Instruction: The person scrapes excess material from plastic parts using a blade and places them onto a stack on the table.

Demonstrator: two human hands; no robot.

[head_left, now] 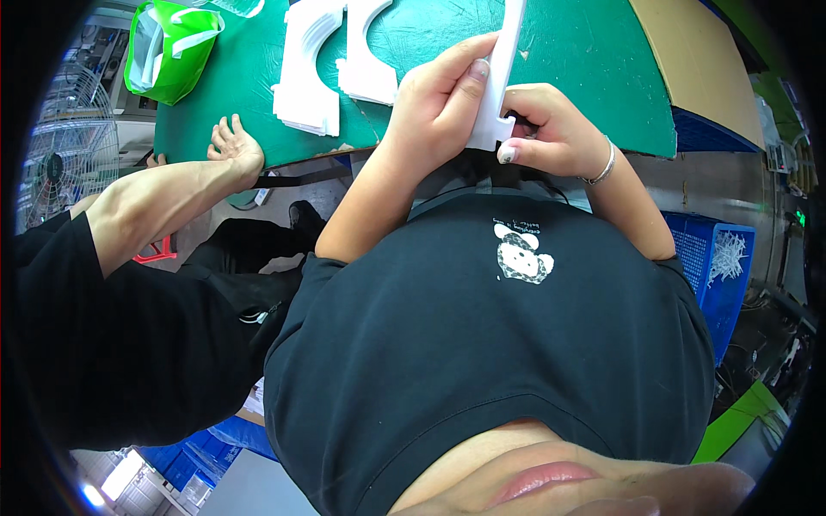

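My left hand [439,103] grips a long white plastic part [495,103], thumb along its face, and holds it tilted upright over the near edge of the green table. A notch shows at the part's lower end. Right beside that end is my right hand [551,133], its fingers curled and its thumb under the notch. Something dark sits inside those fingers, too hidden to name. To the left of my left hand lie two stacks of white curved plastic parts, a larger stack [301,73] and a smaller stack [366,69].
A co-worker's hand [234,150] rests at the edge of the green table [422,26] on the left. Behind it stand a green bag [172,52] and a fan [64,155]. A cardboard box [701,60] is at the right; a blue crate [718,284] with white scraps stands lower down.
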